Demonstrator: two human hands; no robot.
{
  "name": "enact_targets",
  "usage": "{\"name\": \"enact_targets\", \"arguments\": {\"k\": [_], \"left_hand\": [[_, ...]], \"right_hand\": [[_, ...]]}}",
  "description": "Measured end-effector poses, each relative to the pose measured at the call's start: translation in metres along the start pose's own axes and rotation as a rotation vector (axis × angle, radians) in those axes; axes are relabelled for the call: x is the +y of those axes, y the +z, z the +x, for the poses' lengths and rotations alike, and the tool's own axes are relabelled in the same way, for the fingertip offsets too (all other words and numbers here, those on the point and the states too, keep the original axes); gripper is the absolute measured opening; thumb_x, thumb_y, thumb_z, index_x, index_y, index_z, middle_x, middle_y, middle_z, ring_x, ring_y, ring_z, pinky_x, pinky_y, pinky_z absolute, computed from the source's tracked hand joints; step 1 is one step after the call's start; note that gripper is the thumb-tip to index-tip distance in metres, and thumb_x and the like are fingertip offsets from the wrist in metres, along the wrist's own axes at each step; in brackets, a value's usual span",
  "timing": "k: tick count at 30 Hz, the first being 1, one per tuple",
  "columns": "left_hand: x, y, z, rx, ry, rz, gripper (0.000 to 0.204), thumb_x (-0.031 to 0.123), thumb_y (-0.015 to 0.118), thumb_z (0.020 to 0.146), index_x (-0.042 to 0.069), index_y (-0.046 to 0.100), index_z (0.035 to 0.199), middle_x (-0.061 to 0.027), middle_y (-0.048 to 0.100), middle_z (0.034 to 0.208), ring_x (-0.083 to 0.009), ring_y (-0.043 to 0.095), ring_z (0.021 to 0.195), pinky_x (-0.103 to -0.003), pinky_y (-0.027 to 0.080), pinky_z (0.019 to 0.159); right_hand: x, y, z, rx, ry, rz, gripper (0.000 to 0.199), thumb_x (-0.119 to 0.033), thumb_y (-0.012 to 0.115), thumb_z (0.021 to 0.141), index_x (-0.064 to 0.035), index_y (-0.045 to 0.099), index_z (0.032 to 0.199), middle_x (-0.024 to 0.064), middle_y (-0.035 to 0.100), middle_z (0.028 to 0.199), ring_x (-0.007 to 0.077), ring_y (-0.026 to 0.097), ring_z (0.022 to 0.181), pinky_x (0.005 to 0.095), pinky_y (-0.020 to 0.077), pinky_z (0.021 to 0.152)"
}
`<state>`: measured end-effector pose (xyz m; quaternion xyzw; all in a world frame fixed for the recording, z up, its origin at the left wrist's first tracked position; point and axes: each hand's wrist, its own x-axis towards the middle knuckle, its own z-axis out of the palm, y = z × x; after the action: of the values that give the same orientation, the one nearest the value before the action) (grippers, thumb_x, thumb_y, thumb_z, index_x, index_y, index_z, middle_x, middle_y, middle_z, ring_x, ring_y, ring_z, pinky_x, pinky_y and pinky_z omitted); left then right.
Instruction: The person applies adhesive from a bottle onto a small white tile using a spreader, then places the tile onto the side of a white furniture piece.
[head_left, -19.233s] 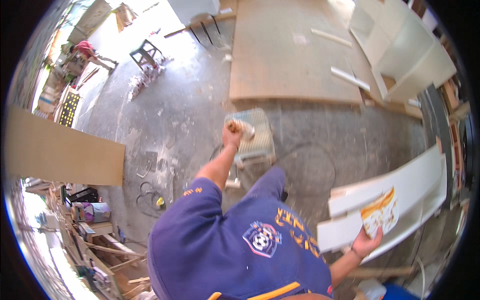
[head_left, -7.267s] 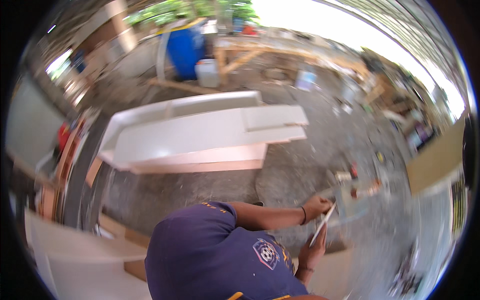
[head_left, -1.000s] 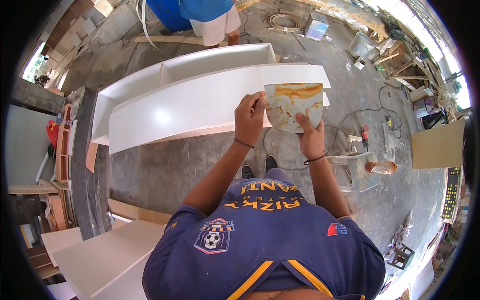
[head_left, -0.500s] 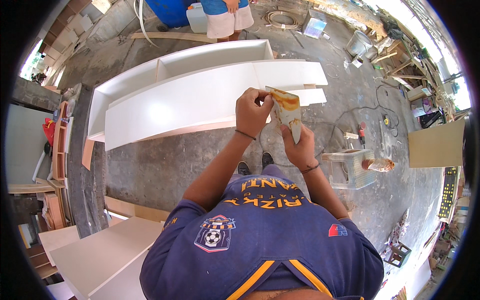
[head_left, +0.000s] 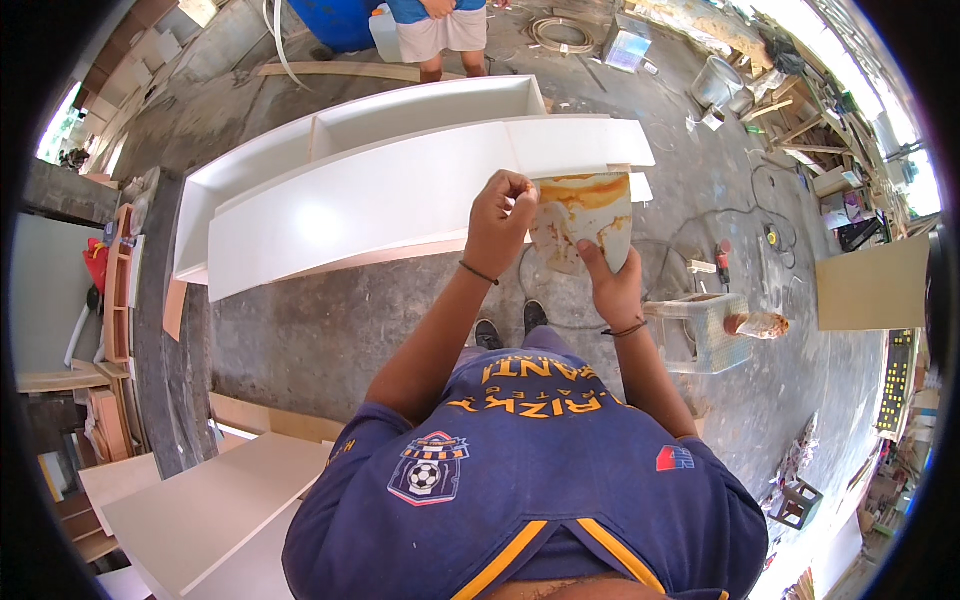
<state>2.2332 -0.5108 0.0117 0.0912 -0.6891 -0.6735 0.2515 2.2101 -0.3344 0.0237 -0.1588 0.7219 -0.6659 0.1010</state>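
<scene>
A small pale flat board, smeared with orange-brown paste along its upper edge, is held up in front of me. My right hand grips its lower edge, the thumb lying across its face. Beside the board's upper left corner is my left hand, thumb and fingertips pinched together. Whatever that pinch holds, if anything, is too small or hidden to tell. Beyond both hands lies a long white panel, resting on a white open cabinet carcass.
A translucent plastic stool stands at my right, with a bottle-like packet on it. Cables and a red power tool lie on the floor. Pale boards are at lower left. A person in pale shorts stands beyond the cabinet.
My right hand has turned the board, so its smeared face now shows broadly instead of at a slant. My left hand has shifted slightly left, still pinched. The person beyond has moved a little.
</scene>
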Motion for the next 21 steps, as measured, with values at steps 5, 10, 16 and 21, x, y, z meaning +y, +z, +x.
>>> {"name": "enact_targets", "arguments": {"k": [5, 10, 16, 21], "left_hand": [[0.032, -0.004, 0.006, -0.052, 0.318, 0.234, 0.017, 0.013, 0.057, 0.086, 0.001, 0.061, 0.096, -0.0063, 0.063, 0.093, -0.0130, 0.058, 0.084, -0.023, 0.043, 0.072], [0.039, -0.006, 0.009, -0.229, 0.165, 0.255, 0.020, 0.015, 0.057, 0.087, 0.000, 0.060, 0.100, -0.0094, 0.066, 0.086, -0.0185, 0.061, 0.072, -0.029, 0.046, 0.067], [0.026, 0.006, -0.001, -0.050, 0.075, 0.432, 0.022, 0.022, 0.049, 0.091, 0.003, 0.058, 0.089, -0.0146, 0.063, 0.074, -0.0286, 0.060, 0.064, -0.035, 0.046, 0.060], [-0.005, 0.010, -0.007, 0.006, -0.122, 0.348, 0.025, 0.024, 0.046, 0.094, 0.003, 0.058, 0.088, -0.0112, 0.062, 0.071, -0.0237, 0.058, 0.060, -0.033, 0.045, 0.058]], "right_hand": [[-0.007, -0.018, 0.005, -0.171, 0.104, 0.080, 0.022, -0.011, 0.064, 0.084, 0.0039, 0.062, 0.100, 0.0060, 0.066, 0.092, 0.0105, 0.058, 0.084, 0.0253, 0.0459, 0.074], [-0.020, -0.012, 0.000, -0.280, 0.143, 0.103, 0.022, -0.010, 0.063, 0.083, 0.0036, 0.062, 0.101, 0.0063, 0.066, 0.092, 0.0104, 0.058, 0.084, 0.0255, 0.0462, 0.074], [-0.025, 0.001, -0.005, -0.283, 0.158, 0.070, 0.023, -0.010, 0.062, 0.083, 0.0040, 0.062, 0.101, 0.0076, 0.066, 0.093, 0.0111, 0.059, 0.084, 0.0270, 0.0474, 0.074], [-0.023, 0.008, -0.006, -0.297, 0.153, -0.062, 0.025, -0.011, 0.062, 0.082, 0.0049, 0.061, 0.101, 0.0086, 0.066, 0.092, 0.0108, 0.059, 0.084, 0.0270, 0.0478, 0.073]]}}
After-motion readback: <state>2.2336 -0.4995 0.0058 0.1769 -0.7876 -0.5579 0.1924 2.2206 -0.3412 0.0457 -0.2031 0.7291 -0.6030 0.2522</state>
